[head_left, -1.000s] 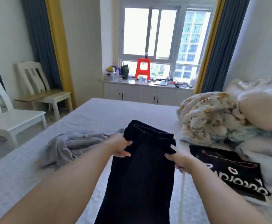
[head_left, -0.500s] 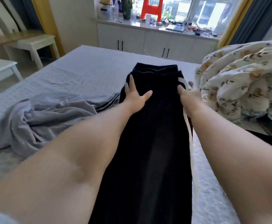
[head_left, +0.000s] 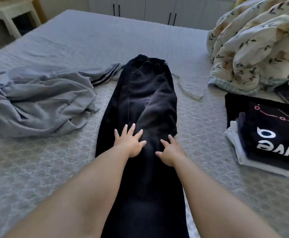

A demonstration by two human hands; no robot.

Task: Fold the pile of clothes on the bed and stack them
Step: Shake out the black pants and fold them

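Both hands, left (head_left: pixel 129 143) and right (head_left: pixel 170 152), fingers spread flat on black trousers (head_left: pixel 145 100), seemingly mid-bed (head_left: pixel 54 169)

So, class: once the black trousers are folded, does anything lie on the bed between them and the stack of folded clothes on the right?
Nothing solid. Between the black trousers and the stack of folded clothes lies bare bed; only the trousers' pale drawstring trails there, farther up. Both hands rest flat on the trousers.

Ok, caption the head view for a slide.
Both hands press flat on black trousers laid out on the bed.
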